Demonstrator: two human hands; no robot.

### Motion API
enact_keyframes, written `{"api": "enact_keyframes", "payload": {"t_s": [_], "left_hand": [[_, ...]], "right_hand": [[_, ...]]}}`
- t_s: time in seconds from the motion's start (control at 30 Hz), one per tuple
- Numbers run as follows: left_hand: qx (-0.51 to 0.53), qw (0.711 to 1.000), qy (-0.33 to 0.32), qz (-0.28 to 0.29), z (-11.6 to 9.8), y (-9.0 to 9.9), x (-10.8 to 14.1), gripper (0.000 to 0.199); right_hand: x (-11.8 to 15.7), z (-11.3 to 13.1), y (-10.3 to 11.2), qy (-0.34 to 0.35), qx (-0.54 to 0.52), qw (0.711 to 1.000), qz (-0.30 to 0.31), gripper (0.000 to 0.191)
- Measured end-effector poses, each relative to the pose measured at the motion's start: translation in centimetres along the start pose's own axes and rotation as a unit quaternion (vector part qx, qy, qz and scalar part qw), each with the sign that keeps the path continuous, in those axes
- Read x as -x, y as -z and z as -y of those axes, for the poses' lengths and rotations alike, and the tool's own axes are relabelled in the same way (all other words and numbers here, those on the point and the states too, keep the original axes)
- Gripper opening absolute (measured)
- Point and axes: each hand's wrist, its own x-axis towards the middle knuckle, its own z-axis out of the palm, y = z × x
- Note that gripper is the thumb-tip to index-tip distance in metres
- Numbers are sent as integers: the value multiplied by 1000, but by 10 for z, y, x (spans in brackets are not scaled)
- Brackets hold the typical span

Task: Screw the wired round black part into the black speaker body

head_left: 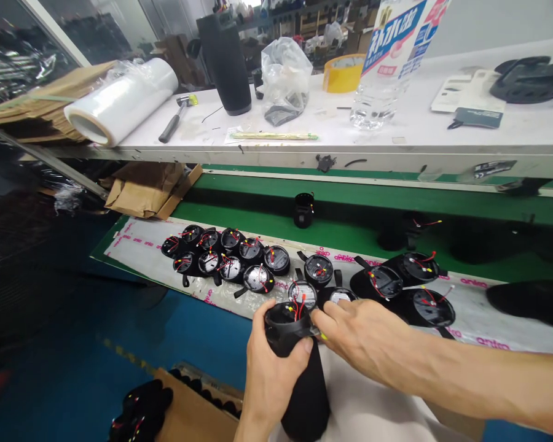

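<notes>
My left hand (271, 380) is wrapped round the upper end of a black cylindrical speaker body (306, 393), tilted with its open end up. Red wires with small connectors stick out of that end. My right hand (362, 331) is closed at the rim on the right side, its fingers pinched together. A small yellow-green bit shows beneath these fingers, but what they grip is mostly hidden. Just beyond my hands, similar black cylinders (317, 270) stand with open ends up and wires showing. Several more cylinders (230, 267) are grouped to the left.
A white shelf (276, 147) above the green bench (244, 205) carries a film roll (124, 101), a hammer (177, 120), a black speaker (225, 64), yellow tape (343, 73) and a water bottle (382, 73). Below left, a cardboard box (193, 408) stands beside more black cylinders (141, 408).
</notes>
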Motion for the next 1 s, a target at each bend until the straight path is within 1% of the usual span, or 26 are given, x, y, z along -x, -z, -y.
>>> {"api": "enact_keyframes", "payload": {"t_s": [0.13,0.23,0.4,0.57,0.8,1.0], "left_hand": [[9,1000,8,7,1,1,-1,72],[7,1000,6,5,1,1,-1,72],[15,1000,3,-2,1,-1,-2,71],[17,1000,-1,-3,2,-2,-3,69],[-6,1000,0,29,10,1,-6,70],[-21,999,-2,25,16,1,-7,69]], "right_hand": [[-3,-3,0,11,-41,999,1,18],[-4,-5,0,6,-51,999,8,17],[-5,-8,-1,19,-63,998,16,9],[-4,-13,-3,26,-68,997,29,12],[-3,-17,-7,28,-66,997,28,10],[-3,-16,-5,21,-66,997,34,12]]}}
